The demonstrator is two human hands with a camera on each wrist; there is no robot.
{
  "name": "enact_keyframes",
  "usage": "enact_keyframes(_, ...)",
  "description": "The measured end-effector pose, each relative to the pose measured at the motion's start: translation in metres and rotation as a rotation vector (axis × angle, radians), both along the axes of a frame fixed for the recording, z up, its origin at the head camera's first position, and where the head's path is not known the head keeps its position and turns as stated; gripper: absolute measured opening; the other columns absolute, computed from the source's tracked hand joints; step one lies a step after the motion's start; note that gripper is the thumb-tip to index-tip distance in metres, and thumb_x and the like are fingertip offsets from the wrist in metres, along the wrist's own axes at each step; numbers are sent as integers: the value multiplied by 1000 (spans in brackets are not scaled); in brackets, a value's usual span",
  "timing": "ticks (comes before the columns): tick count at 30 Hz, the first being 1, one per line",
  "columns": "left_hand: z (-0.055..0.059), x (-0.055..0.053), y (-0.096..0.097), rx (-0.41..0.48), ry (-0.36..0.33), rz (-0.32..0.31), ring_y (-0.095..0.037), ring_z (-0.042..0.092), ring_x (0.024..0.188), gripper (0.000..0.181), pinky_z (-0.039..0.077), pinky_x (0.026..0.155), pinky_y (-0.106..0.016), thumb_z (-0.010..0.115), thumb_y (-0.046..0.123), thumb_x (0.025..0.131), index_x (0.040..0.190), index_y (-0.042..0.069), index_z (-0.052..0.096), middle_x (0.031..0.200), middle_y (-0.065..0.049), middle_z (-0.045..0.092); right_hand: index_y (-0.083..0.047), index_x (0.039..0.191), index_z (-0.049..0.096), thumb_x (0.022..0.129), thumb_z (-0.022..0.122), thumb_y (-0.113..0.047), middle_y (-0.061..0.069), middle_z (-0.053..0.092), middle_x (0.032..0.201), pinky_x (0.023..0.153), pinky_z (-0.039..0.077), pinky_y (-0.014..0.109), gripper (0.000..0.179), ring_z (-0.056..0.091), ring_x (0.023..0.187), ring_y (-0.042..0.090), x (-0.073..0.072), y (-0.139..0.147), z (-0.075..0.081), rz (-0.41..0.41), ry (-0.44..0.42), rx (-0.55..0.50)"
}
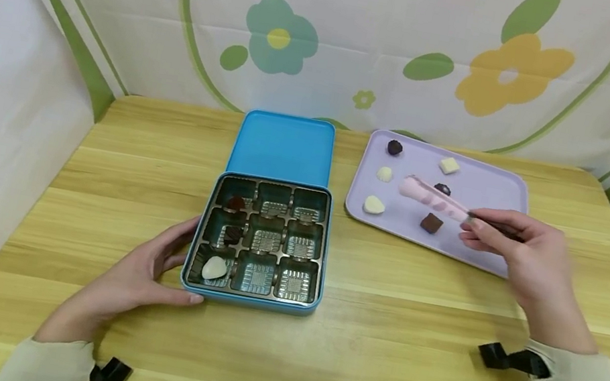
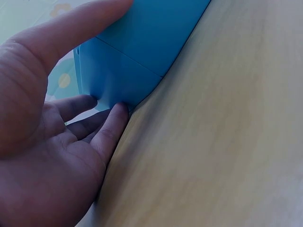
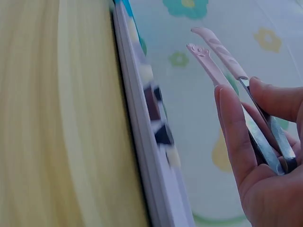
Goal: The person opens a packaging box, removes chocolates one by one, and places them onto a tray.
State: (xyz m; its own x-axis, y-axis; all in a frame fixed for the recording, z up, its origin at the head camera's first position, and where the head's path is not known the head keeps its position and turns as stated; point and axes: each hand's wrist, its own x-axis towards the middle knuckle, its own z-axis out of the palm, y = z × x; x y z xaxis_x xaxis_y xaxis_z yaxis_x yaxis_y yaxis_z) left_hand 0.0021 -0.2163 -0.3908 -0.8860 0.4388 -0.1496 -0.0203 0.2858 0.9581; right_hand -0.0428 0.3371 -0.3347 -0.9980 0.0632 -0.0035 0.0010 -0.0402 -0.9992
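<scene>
A white cloth [image 1: 339, 64], printed with leaves and teal and orange flowers, hangs across the back and meets the far edge of the wood-grained desk [image 1: 374, 352]. On the right of the desk, toward the back, a lilac tray [image 1: 485, 190] lies a little askew. To its left sits an open blue box [image 1: 254, 302], its brown insert [image 1: 279, 256] split into nine compartments; a blue lid [image 1: 285, 146] lies just behind it.

The person's right hand [image 1: 534, 261] is over the tray's near right part, its grip closed on a pair of tongs [image 1: 432, 199] between thumb and fingers. The left hand [image 1: 133, 276] has its grip round the box's near left corner, thumb along the front wall, fingers against the side. The tongs point leftward above the tray, their pink ends parted.

Smallest of all are the chocolates. Six sit on the tray: a rounded white one [image 1: 374, 205], a brown square [image 1: 431, 223], a white square [image 1: 449, 165], a dark round one [image 1: 395, 147], a ridged white one [image 1: 384, 174] and another dark one [image 1: 443, 189] partly behind the tongs. Three more fill the box's left column: white [image 1: 214, 268] nearest the person, dark [image 1: 232, 235] in the middle, reddish brown [image 1: 235, 203] at the back.
</scene>
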Motion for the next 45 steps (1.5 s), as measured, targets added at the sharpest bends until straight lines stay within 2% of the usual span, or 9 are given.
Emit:
enact_keyframes(8,2,2,0,-1,-9,11,3,46,145,118,40,114,-8,95,8,80,173,25,24,177,-14,30,7,119,77,95,79,0,4,83,99,78,68,31,25,82,82,14,-13,-73,12,167,37,185)
enact_keyframes(11,3,2,0,-4,-15,16,-10,51,147,118,41,114,-8,95,8,80,173,25,24,176,-15,31,-2,115,81,94,84,-9,2,83,103,80,64,21,23,77,89,5,-18,-101,17,194,132,424)
enact_keyframes(15,5,2,1,-2,-25,18,-32,52,148,118,41,114,-9,95,8,80,173,24,25,175,-16,33,-15,110,86,91,88,-15,0,84,103,78,55,21,19,72,93,7,-27,-137,24,201,322,709)
enact_keyframes(20,4,2,4,11,-26,19,-40,49,148,118,42,113,-10,95,7,80,173,24,24,175,-16,33,-10,111,85,92,86,-11,5,84,101,76,61,34,19,77,90,15,-38,-172,37,362,455,763)
enact_keyframes(25,4,1,6,15,-19,14,-41,48,149,118,42,113,-10,95,7,80,173,23,24,174,-16,34,-7,112,84,93,84,-11,5,84,99,76,62,41,19,76,87,16,-50,-193,47,489,480,810)
enact_keyframes(33,3,0,10,32,0,-15,-49,47,148,115,43,113,-11,93,8,83,173,19,24,174,-21,33,-7,109,84,97,80,-17,4,82,94,69,51,32,16,64,75,17,-66,-223,55,595,454,1006)
enact_keyframes(38,2,-1,14,42,8,-13,-44,46,150,114,43,113,-11,93,7,82,172,19,25,173,-20,34,-6,106,83,97,75,-11,7,81,97,79,59,36,13,68,82,21,-71,-243,64,662,459,1137)
enact_keyframes(42,1,-1,16,37,-14,-6,-37,47,150,116,44,114,-12,95,8,80,172,22,25,174,-17,34,-7,103,83,96,70,-4,8,81,98,84,62,38,15,71,88,23,-71,-246,66,682,444,1159)
enact_keyframes(45,1,-2,16,31,-28,-1,-37,47,151,118,44,113,-12,96,8,79,172,25,26,174,-14,35,-7,103,82,98,70,-6,7,81,97,80,60,37,13,70,84,21,-67,-239,68,647,441,1122)
